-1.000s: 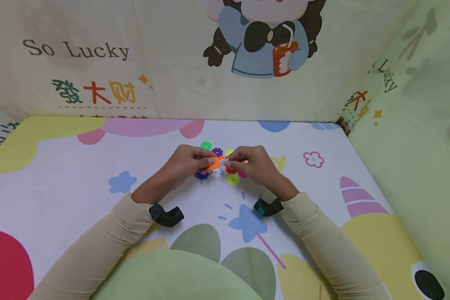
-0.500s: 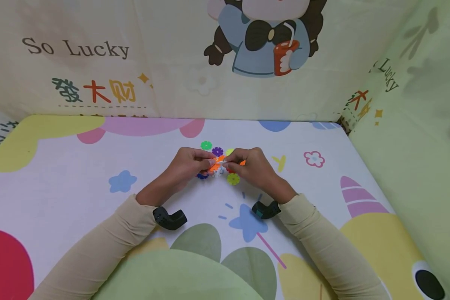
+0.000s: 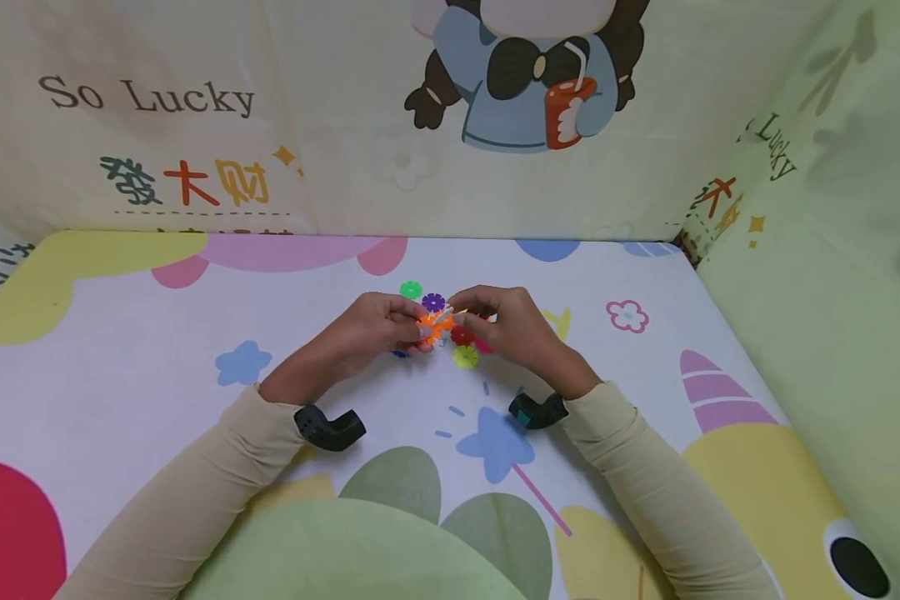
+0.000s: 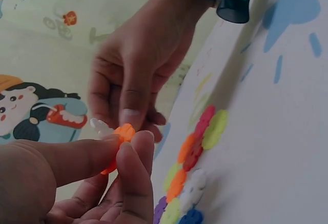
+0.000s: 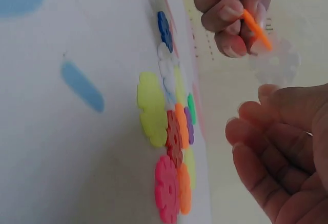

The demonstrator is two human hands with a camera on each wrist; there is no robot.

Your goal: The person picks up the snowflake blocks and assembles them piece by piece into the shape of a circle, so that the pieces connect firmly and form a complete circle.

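Between thumb and fingers, my left hand [image 3: 375, 329] pinches an orange snowflake disc [image 4: 123, 131], a notched plastic building piece. A white snowflake disc [image 5: 279, 62] is slotted crosswise into it and sticks out toward the right. My right hand [image 3: 510, 325] is just right of the pair, thumb and fingertips parted and loosely bent. In the right wrist view a small gap shows between those fingers and the white disc. Beneath the hands lie more discs, among them a red one [image 3: 462, 335], a yellow-green one [image 3: 465, 357] and a purple one [image 3: 433, 302].
A green disc [image 3: 411, 289] lies at the back of the cluster; a pink disc [image 5: 166, 188] and a blue disc [image 5: 164, 31] are at its two ends. The printed tabletop [image 3: 142, 417] meets an upright patterned cloth [image 3: 345, 167] behind and another at the right.
Earlier my right fingers pinched the white disc against the orange one; now they have parted from it. The white disc stays on the orange disc in my left hand.
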